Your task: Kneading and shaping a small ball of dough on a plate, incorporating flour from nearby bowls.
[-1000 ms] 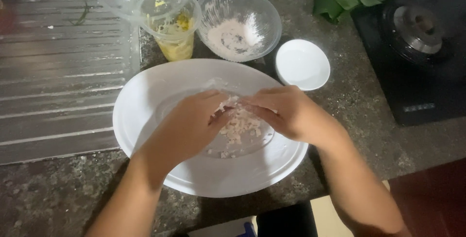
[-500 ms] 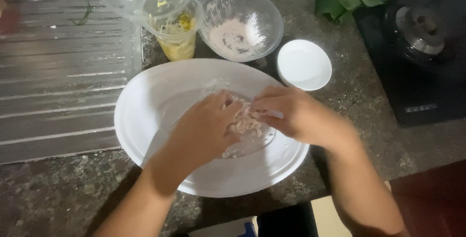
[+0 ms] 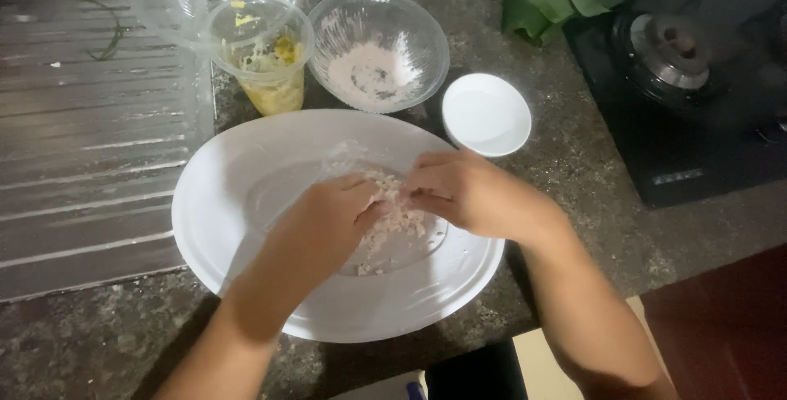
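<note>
Counter (image 3: pixel 574 162), bowls (image 3: pixel 379 47) behind plate (image 3: pixel 221 203)

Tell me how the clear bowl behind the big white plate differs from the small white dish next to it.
The clear bowl is see-through plastic, while the small white dish is opaque. The clear bowl is deeper and wider; the small white dish is shallow. The clear bowl holds a pale powdery residue; the small white dish looks clean. Both are round, upright and sit on the stone counter behind the large white plate.
</note>
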